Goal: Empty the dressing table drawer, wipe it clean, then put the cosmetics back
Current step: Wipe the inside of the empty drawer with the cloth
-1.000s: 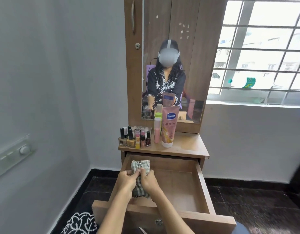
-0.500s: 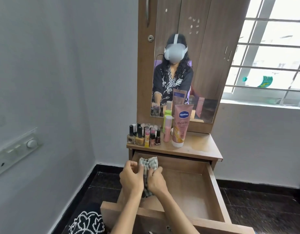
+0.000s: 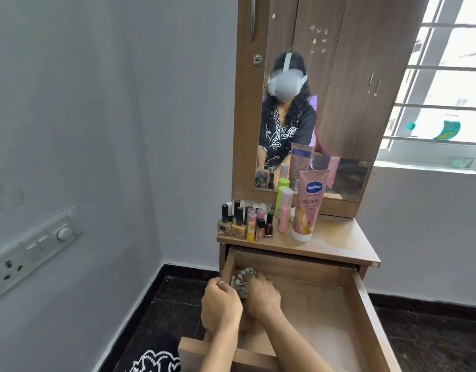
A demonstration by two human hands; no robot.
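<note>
Low in the frame, the drawer (image 3: 360, 304) stands pulled out and bare of cosmetics. Both hands meet at its far left corner over a checked cloth (image 3: 241, 280). The right hand (image 3: 262, 296) has its fingers curled around the cloth, pressing it into the corner, likely to reach dust there. The left hand (image 3: 220, 304) is curled beside it; whether it grips cloth, I cannot tell. Nail polish bottles (image 3: 245, 224) and a Vaseline tube (image 3: 308, 208) wait on the worktop (image 3: 338, 240) above, out of the way.
</note>
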